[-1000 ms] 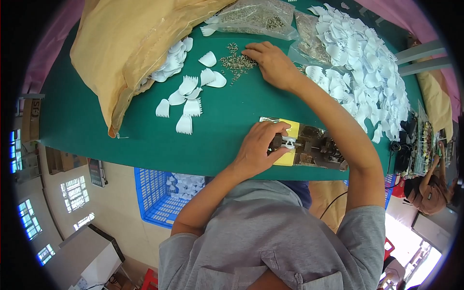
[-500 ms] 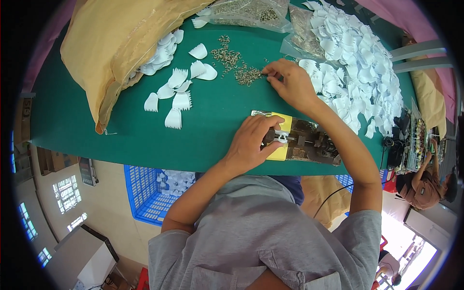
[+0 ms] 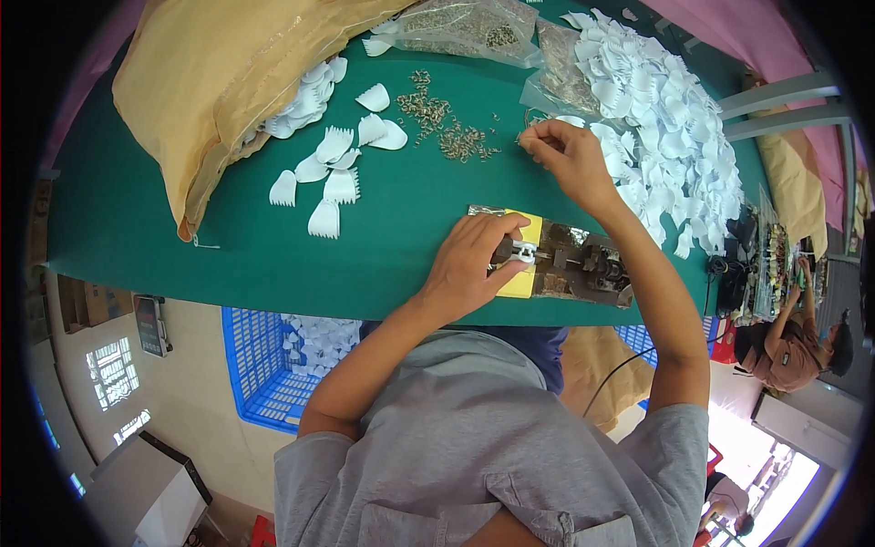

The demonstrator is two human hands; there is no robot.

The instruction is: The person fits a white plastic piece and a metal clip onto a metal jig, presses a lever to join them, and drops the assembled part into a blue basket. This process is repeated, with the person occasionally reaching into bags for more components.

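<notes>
Green cloth covers the work table (image 3: 182, 237), with a tan sack (image 3: 210, 73) at ten o'clock and a heap of white fan-shaped pieces (image 3: 674, 137) at two o'clock. At the table's near edge the left hand (image 3: 474, 264) curls closed on a small white piece (image 3: 521, 252) set against a metal fixture (image 3: 583, 264) on a yellow pad (image 3: 524, 283). The right hand (image 3: 570, 159) is up at one o'clock, fingertips pinched together beside a scatter of tiny metal parts (image 3: 456, 137); what it pinches is too small to tell. Loose white pieces (image 3: 333, 178) lie at eleven o'clock. A blue crate (image 3: 264, 365) sits under the table at seven o'clock.
</notes>
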